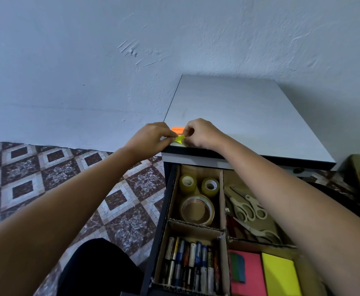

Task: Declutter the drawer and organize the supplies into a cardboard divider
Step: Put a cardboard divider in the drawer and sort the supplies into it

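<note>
**While both hands pinch the yellow slip (180,138), I treat it as flimsy paper**

Because the slip is small, thin and surely near weightless, I judge it will crease, curl or tear long before it resists a pull. It sits at the front-left corner of the table (249,116), right at the edge. The left hand (151,136) holds it from 9 o'clock and the right hand (200,133) from 3 o'clock. Each grip is closed on it, fingertips and thumb nipping opposite ends. I cannot tell whether it is one sheet or a few stuck together, nor whether one side is tacky.

An orange pad (178,129) lies on the table just beyond it, at 12 o'clock, partly hidden by the knuckles.

Were I steering, I would hold the slip by its edges with light pressure and keep it flat, since a hard squeeze would crumple it.

Below, the drawer (153,242) stands open with the cardboard divider (221,195) in it:
- 11 o'clock compartment: tape rolls (197,209)
- 7 o'clock: batteries (190,263)
- 1 o'clock: scissors (247,208)
- 5 o'clock: a pink pad (249,274) beside a yellow pad (279,272)

The 5 o'clock compartment looks the likely home for the slip.
</note>
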The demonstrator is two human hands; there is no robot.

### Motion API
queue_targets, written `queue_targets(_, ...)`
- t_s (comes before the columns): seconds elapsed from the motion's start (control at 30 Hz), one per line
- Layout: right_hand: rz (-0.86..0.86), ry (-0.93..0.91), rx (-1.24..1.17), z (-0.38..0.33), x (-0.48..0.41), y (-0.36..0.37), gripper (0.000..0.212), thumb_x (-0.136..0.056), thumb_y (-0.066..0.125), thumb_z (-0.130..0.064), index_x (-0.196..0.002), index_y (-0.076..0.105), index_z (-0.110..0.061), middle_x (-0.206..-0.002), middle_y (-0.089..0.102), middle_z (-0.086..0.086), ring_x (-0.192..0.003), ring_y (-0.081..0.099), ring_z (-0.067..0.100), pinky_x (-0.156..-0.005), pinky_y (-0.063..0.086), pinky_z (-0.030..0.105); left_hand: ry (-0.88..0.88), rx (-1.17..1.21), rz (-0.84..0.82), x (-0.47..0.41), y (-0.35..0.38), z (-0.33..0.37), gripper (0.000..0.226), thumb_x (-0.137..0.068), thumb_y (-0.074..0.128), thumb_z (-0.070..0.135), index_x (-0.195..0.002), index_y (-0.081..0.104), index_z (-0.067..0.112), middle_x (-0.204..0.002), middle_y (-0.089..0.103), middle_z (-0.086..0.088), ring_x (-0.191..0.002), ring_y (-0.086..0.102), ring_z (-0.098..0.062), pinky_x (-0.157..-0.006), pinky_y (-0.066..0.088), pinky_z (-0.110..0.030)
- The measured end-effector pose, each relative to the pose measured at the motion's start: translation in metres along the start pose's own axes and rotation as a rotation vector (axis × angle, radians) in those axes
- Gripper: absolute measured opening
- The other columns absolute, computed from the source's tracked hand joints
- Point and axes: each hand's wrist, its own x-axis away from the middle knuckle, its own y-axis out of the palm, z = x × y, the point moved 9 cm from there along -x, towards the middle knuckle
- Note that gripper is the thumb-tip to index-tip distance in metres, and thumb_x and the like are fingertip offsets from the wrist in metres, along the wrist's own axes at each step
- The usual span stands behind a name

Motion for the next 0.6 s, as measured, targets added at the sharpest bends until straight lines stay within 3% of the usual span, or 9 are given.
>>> queue_targets(0.1, -0.007, 0.006, -0.078, 0.003, -0.002, -0.003, 0.012, -0.083, 0.068, -0.011, -0.095, 0.069, -0.008, -0.086, 0.06, 0.001, -0.082, 0.052, 0.014, -0.056, 0.037, 0.014, -0.032, 0.059, 0.008, -0.003, -0.001, -0.004, 0.017, -0.086, 0.065, 0.011, -0.101, 0.074, 0.006, -0.096, 0.066, -0.01, -0.081, 0.055, -0.013, -0.07, 0.033, 0.001)
queue_targets(0.2, -0.002, -0.036, -0.093, 0.002, 0.001, -0.002, 0.012, -0.083, 0.068, -0.01, -0.095, 0.068, -0.008, -0.073, 0.055, -0.005, -0.073, 0.05, 0.012, -0.053, 0.036, 0.01, -0.049, 0.087, -0.043, -0.005, 0.003, -0.006, 0.025, -0.087, 0.065, 0.013, -0.111, 0.07, 0.012, -0.095, 0.062, -0.006, -0.084, 0.056, -0.013, -0.07, 0.035, -0.005)
queue_targets(0.33, 0.063, -0.138, -0.054, -0.003, 0.007, -0.006, 0.011, -0.084, 0.066, -0.009, -0.094, 0.068, -0.007, -0.083, 0.059, 0.003, -0.075, 0.052, 0.014, -0.058, 0.037, 0.015, -0.094, 0.071, -0.112, -0.008, 0.008, -0.01, 0.033, -0.089, 0.062, 0.019, -0.122, 0.063, 0.015, -0.099, 0.049, -0.001, -0.088, 0.05, -0.011, -0.076, 0.032, -0.017)
queue_targets(0.43, 0.105, -0.203, 0.007, -0.007, 0.011, -0.009, 0.013, -0.084, 0.065, -0.011, -0.096, 0.068, -0.006, -0.09, 0.065, 0.007, -0.08, 0.054, 0.015, -0.067, 0.04, 0.023, -0.082, 0.029, -0.135, -0.01, 0.01, -0.006, 0.026, -0.09, 0.06, 0.02, -0.113, 0.068, 0.011, -0.106, 0.059, -0.007, -0.095, 0.055, -0.017, -0.078, 0.032, -0.018)
queue_targets(0.6, 0.154, -0.254, 0.07, -0.013, 0.02, -0.01, 0.022, -0.087, 0.062, -0.017, -0.106, 0.064, -0.008, -0.1, 0.064, 0.01, -0.09, 0.058, 0.022, -0.081, 0.049, 0.034, -0.059, -0.004, -0.122, -0.009, 0.011, 0.003, 0.023, -0.091, 0.059, 0.022, -0.108, 0.071, 0.011, -0.098, 0.064, -0.01, -0.091, 0.059, -0.022, -0.072, 0.033, -0.02)
